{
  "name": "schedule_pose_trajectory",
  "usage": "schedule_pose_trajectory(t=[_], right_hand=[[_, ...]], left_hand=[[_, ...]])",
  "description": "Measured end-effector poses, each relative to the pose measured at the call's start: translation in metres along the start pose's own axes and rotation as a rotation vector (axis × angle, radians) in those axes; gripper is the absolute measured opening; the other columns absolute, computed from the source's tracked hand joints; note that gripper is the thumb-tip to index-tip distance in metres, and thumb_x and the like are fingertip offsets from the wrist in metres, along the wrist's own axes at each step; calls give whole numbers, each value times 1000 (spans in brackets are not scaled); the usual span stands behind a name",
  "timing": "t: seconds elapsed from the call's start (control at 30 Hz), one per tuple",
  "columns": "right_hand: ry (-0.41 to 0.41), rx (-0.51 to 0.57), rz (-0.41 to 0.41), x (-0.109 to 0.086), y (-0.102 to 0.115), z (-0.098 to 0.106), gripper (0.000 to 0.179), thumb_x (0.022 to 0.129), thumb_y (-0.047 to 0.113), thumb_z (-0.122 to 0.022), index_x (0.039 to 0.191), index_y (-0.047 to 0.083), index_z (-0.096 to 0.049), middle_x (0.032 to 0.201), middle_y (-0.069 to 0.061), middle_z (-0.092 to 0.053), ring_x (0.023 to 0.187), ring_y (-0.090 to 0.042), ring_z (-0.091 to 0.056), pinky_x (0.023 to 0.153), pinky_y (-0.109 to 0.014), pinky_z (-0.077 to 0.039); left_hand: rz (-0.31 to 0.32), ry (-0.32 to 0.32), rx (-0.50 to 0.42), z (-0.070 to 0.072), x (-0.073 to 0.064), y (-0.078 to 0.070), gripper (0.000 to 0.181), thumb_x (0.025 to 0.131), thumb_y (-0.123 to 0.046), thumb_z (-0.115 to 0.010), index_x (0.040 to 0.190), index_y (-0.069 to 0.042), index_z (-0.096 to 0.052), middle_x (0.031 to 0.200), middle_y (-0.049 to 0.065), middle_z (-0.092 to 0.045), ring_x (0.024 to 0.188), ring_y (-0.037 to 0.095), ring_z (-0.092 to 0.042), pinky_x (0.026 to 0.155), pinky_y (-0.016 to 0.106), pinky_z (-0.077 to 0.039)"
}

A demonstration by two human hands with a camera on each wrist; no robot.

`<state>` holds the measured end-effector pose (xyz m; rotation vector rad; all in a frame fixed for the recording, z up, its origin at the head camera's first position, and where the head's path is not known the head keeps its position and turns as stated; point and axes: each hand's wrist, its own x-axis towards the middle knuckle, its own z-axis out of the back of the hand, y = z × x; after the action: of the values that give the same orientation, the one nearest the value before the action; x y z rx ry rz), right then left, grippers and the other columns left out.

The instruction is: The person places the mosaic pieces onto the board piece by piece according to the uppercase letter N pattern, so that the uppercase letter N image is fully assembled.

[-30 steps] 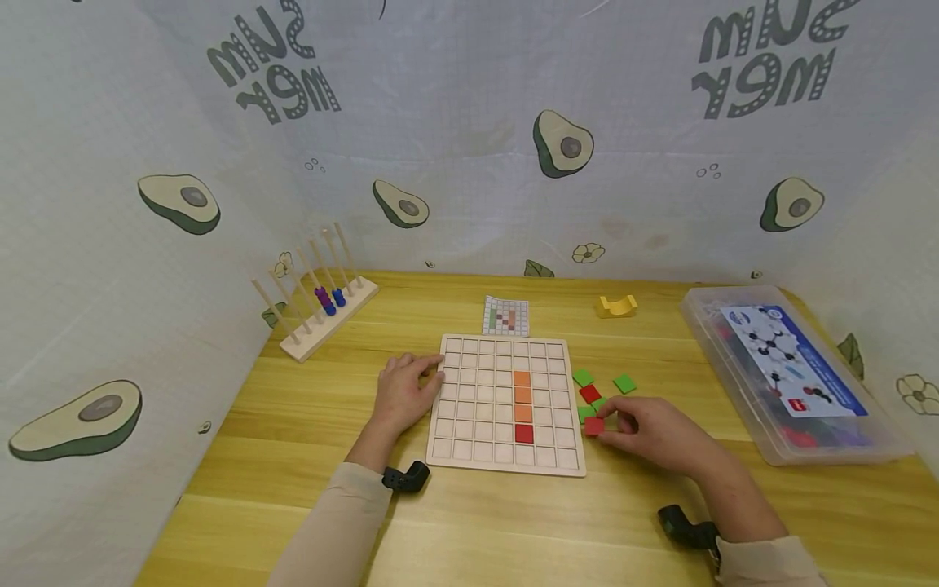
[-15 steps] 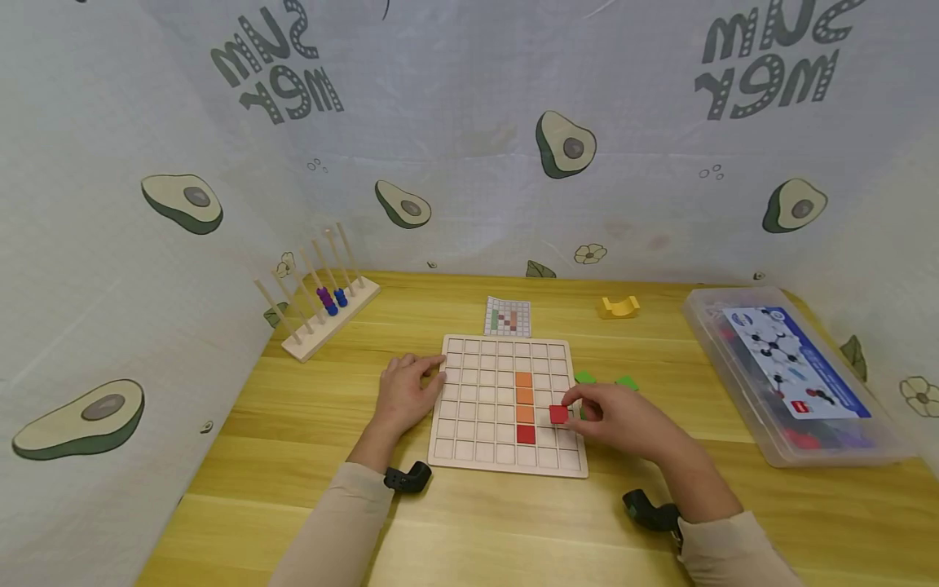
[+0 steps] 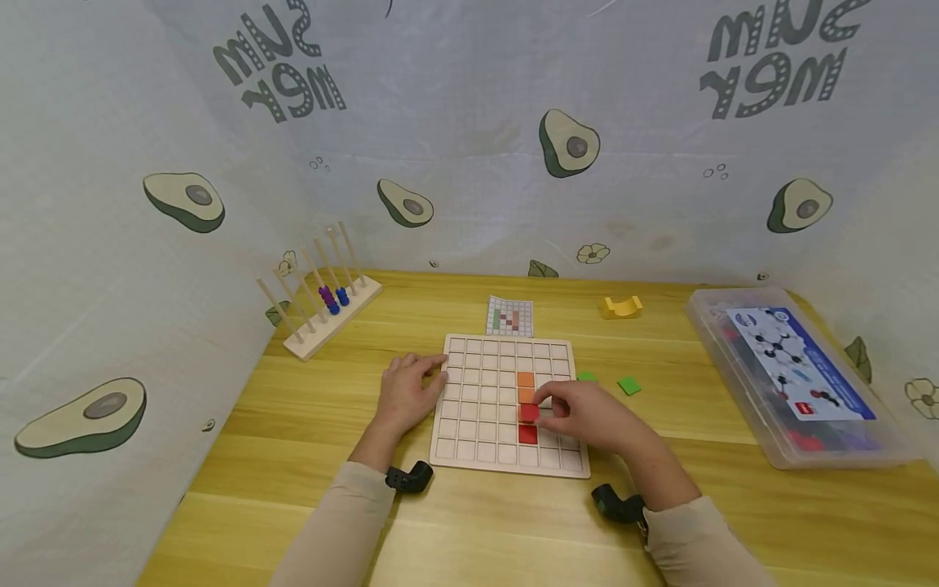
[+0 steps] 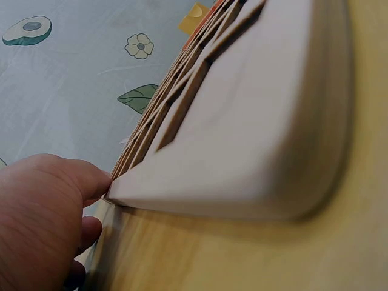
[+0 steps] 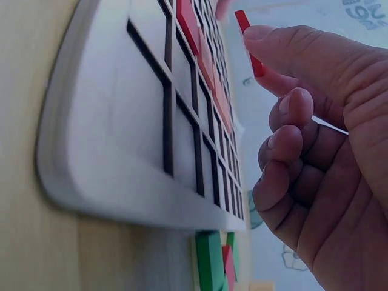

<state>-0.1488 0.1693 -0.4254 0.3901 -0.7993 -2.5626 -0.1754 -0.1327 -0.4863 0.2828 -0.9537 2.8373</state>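
A pale wooden grid board [image 3: 469, 447] lies flat on the table. My right hand [image 3: 590, 414] is over it, pinching a red square tile [image 3: 528, 412] between thumb and fingers. In the right wrist view the held tile [image 5: 256, 60] is raised off the board, seen nearly edge on. Beneath it, a column of orange tiles [image 3: 525, 380] sits in the grid, with another red tile [image 3: 527, 434] at its lower end; the held tile covers part of this column. My left hand [image 3: 407, 395] rests on the table, its fingers touching the board's left edge.
Behind the board lies a small pattern card [image 3: 509, 316]. Loose green tiles [image 3: 628, 385] lie to the right, some hidden by my right hand. A peg stand with beads [image 3: 333, 330], a yellow curved block [image 3: 621, 307] and a lidded plastic box [image 3: 800, 375] stand farther out.
My right hand has carried the red tile leftward from the loose tiles to above the column of placed tiles. The left hand has stayed at the board's edge.
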Motion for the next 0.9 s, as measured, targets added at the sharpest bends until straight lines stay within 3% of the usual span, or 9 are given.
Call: schedule_pose_trajectory(t=[0.27,0.57,0.9], right_hand=[[10,27,38,13,7,-12,15,89,22,-79,100,18,-69,69,6,-48,64,-9,-44,59,-23,-36],[7,-25,6,24,14,-21,17,88,26,-80,99,17,-70,65,6,-49,62,-9,-45,59,-24,-35],[-1,-12,-38,26,18,-23,19,87,26,-81,100,17,-70,67,4,-49,63,-11,-46,61,-25,-36]], left_hand=[[2,2,5,0,0,0,33,97,-32,-66,128,-22,-73,106,3,-70,93,22,-53,85,40,-39],[8,11,5,1,0,-1,33,98,-33,-66,129,-22,-72,106,4,-70,94,22,-53,86,41,-40],[8,11,6,1,0,-2,33,97,-32,-66,128,-22,-73,105,4,-69,93,22,-52,85,41,-39]])
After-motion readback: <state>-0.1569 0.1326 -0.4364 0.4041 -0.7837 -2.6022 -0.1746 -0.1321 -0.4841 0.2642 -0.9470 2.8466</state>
